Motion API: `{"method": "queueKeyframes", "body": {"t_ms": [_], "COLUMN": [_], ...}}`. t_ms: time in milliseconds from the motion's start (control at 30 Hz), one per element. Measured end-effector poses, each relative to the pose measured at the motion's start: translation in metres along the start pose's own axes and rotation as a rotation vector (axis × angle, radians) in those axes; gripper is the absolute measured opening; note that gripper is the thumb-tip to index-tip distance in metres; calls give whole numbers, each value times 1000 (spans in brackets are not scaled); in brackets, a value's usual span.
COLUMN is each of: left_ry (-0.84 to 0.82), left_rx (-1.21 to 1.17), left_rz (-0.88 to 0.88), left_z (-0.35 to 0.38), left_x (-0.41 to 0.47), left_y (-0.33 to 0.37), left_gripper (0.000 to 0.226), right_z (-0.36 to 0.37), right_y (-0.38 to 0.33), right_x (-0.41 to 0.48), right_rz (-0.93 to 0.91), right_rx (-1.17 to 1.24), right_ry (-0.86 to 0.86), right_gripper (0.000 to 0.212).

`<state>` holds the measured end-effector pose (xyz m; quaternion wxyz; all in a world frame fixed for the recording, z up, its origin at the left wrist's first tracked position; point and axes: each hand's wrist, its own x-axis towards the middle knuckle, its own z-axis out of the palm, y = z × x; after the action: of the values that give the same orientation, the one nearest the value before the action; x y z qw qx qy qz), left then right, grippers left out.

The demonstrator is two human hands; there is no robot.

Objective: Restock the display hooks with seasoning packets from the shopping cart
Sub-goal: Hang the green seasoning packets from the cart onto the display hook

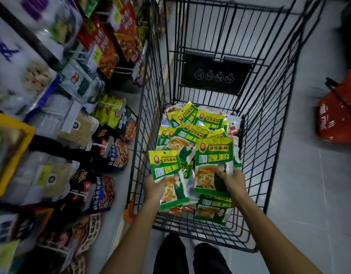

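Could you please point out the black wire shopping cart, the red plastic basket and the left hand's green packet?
Black wire shopping cart (pixel 216 84): head view, its back panel.
Red plastic basket (pixel 333 119): head view, its side wall.
Green seasoning packet (pixel 166 167) in the left hand (pixel 154 187): head view, its printed front.

Two hands (pixel 154 187) (pixel 233 181), one cart (pixel 216 62), over ten packets (pixel 209 120).

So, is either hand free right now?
No, the left hand grips the left packet and the right hand grips the right packet, both over the shopping cart.
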<state>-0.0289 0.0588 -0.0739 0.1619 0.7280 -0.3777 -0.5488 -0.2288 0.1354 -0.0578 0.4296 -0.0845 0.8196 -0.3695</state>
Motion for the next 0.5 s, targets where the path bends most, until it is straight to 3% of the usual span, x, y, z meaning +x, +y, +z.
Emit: {"method": "queueKeyframes", "body": {"t_ms": [100, 333, 500], "left_ry": [40, 237, 465], "left_rx": [-43, -247, -357], "left_rz": [73, 397, 643], "left_z": [-19, -96, -181], "left_x": [-24, -106, -187], "left_y": [22, 92, 133], "left_gripper": [33, 11, 13], "right_z": [-6, -14, -7], "right_y": [-31, -126, -206], "right_x": [-19, -78, -160], "right_rz": [-101, -354, -633], "right_rx": [-23, -53, -1], "right_ry": [-64, -275, -459], "right_gripper": [14, 12, 33]}}
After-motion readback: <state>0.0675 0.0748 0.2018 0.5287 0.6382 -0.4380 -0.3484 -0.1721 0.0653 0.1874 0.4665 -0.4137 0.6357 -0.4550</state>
